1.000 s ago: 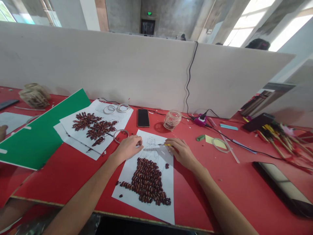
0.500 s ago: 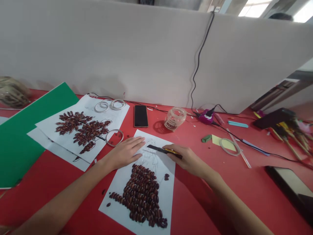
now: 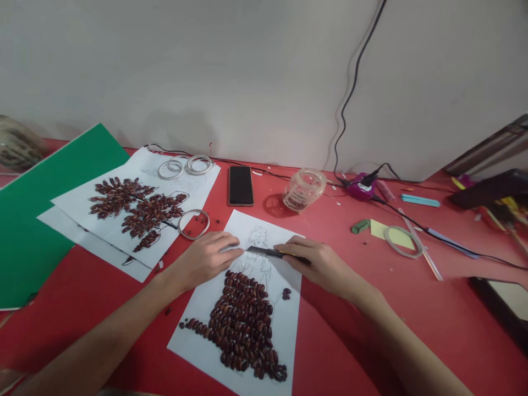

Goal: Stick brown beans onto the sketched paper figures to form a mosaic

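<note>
A sheet of white paper (image 3: 198, 352) lies before me, bearing a pencil drawing and a dense patch of dark red-brown beans (image 3: 243, 319). My right hand (image 3: 315, 258) is closed round a black and yellow utility knife (image 3: 264, 251), its blade pointing left over the drawn figure. Close to the blade's tip, my left hand (image 3: 210, 256) rests at the paper's left edge, thumb and fingers drawn together. What they pinch, if anything, is too small to make out. Two loose beans (image 3: 286, 293) lie right of the patch.
Behind the paper are a phone (image 3: 241, 186) and a clear plastic jar (image 3: 304, 190). Left lie another bean picture (image 3: 144, 212), tape rings (image 3: 193, 224) and a green board (image 3: 25, 247). A purple plug adapter (image 3: 361, 187) with cables, a yellow note (image 3: 381, 234) and a tablet-like device (image 3: 503, 308) stand right.
My left hand has gone from flat with fingers stretched to fingers drawn together near the blade tip. The knife stays over the drawing in my right hand. The camera view has shifted slightly.
</note>
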The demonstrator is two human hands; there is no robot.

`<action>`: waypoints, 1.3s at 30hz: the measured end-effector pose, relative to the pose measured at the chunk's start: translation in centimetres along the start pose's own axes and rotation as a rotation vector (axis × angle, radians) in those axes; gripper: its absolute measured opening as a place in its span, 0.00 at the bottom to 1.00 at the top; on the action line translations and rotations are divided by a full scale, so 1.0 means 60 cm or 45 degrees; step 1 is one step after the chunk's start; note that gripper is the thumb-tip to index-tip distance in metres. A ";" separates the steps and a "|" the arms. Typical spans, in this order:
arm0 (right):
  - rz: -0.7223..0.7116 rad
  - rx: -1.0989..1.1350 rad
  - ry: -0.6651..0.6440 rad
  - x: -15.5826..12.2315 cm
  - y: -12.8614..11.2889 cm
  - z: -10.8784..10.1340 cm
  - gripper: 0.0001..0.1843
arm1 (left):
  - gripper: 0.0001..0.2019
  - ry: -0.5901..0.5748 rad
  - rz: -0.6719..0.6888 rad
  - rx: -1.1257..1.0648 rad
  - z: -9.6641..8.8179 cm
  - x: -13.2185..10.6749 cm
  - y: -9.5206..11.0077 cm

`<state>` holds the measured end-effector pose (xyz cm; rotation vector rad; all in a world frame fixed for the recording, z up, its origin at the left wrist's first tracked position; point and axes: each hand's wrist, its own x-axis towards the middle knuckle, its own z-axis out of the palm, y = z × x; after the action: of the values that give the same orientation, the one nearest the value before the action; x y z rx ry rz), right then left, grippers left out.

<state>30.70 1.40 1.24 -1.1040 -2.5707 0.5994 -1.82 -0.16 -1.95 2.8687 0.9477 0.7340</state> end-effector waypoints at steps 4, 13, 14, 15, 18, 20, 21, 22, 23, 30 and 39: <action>0.002 -0.016 -0.031 -0.003 0.000 0.000 0.19 | 0.10 -0.036 0.001 0.029 0.002 -0.002 -0.001; 0.008 -0.019 0.005 -0.002 -0.005 0.001 0.19 | 0.11 -0.061 -0.020 0.019 0.005 -0.004 -0.001; 0.010 -0.024 0.008 -0.003 -0.005 0.002 0.19 | 0.11 -0.061 -0.017 0.021 0.005 -0.004 -0.001; 0.012 -0.032 0.009 -0.003 -0.005 0.002 0.19 | 0.11 -0.063 -0.014 0.022 0.004 -0.004 -0.001; 0.026 -0.069 0.007 -0.003 -0.008 0.003 0.19 | 0.11 -0.082 -0.012 0.026 0.002 -0.003 0.000; 0.040 -0.090 0.004 -0.003 -0.011 0.003 0.19 | 0.11 -0.093 -0.011 0.030 0.000 -0.002 0.000; 0.046 -0.096 0.006 -0.003 -0.013 0.003 0.19 | 0.11 -0.095 -0.009 0.032 0.000 -0.002 0.001; 0.053 -0.099 0.010 -0.003 -0.014 0.004 0.19 | 0.11 -0.096 -0.007 0.033 0.000 -0.002 0.001; 0.059 -0.100 0.012 -0.003 -0.015 0.004 0.19 | 0.11 -0.094 -0.005 0.034 0.000 -0.002 0.001; 0.062 -0.072 0.044 -0.006 -0.015 0.006 0.18 | 0.12 -0.105 -0.020 0.021 0.002 -0.002 0.000; 0.032 0.003 0.044 -0.009 -0.005 0.008 0.17 | 0.12 -0.123 -0.037 0.025 0.000 0.001 0.003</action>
<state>30.64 0.68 0.90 -1.1377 -2.5295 0.5842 -1.69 -0.29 -1.88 2.8706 0.9879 0.5817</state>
